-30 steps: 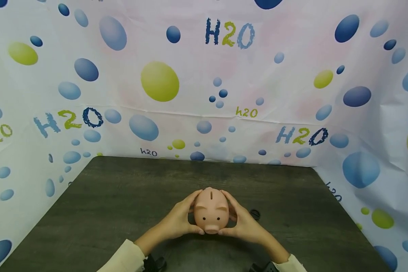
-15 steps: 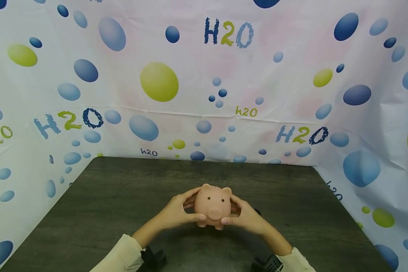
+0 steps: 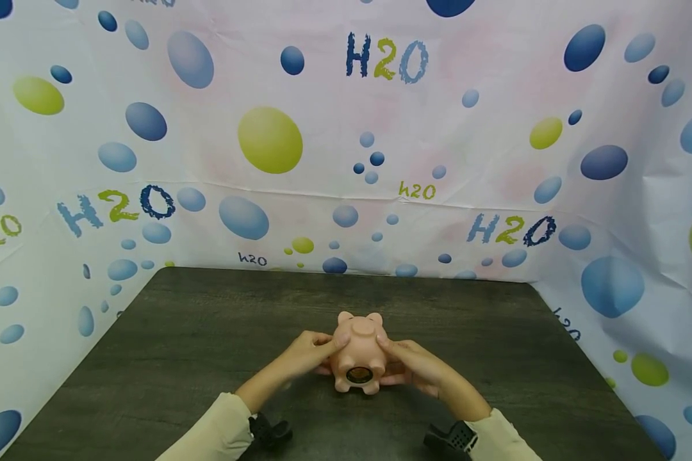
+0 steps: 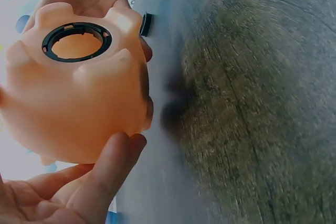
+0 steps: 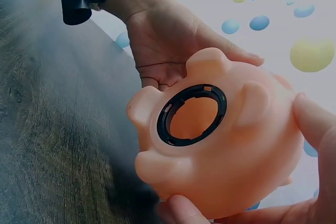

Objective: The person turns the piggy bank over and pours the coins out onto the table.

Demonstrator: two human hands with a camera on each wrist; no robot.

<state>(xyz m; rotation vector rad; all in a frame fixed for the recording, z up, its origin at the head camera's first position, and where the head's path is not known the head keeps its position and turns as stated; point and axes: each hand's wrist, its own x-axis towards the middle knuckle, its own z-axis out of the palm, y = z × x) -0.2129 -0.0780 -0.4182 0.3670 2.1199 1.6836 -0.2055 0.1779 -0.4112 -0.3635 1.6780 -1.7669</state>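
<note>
Both hands hold a pink piggy bank (image 3: 364, 349) between them near the table's middle. Its snout and underside are turned up toward me, legs pointing my way. On the belly a round opening with a black ring (image 5: 192, 115) shows the hollow inside. My left hand (image 3: 308, 352) grips the pig's left flank, thumb near the snout. From the other side my right hand (image 3: 418, 365) holds it, thumb by the snout and fingers beneath. A small black round cap (image 4: 146, 24) lies on the table beyond the pig, hidden in the head view.
The dark wood-look table (image 3: 236, 307) spreads out around the hands. White sheeting (image 3: 323, 83) with blue and green bubbles and H2O lettering closes off the back and sides. Black wrist cameras (image 3: 270, 432) sit on both wrists.
Both hands have tipped the piggy bank backward: first its slotted top showed, then its face, now its belly with the opening. The small cap has gone out of sight behind the right hand.
</note>
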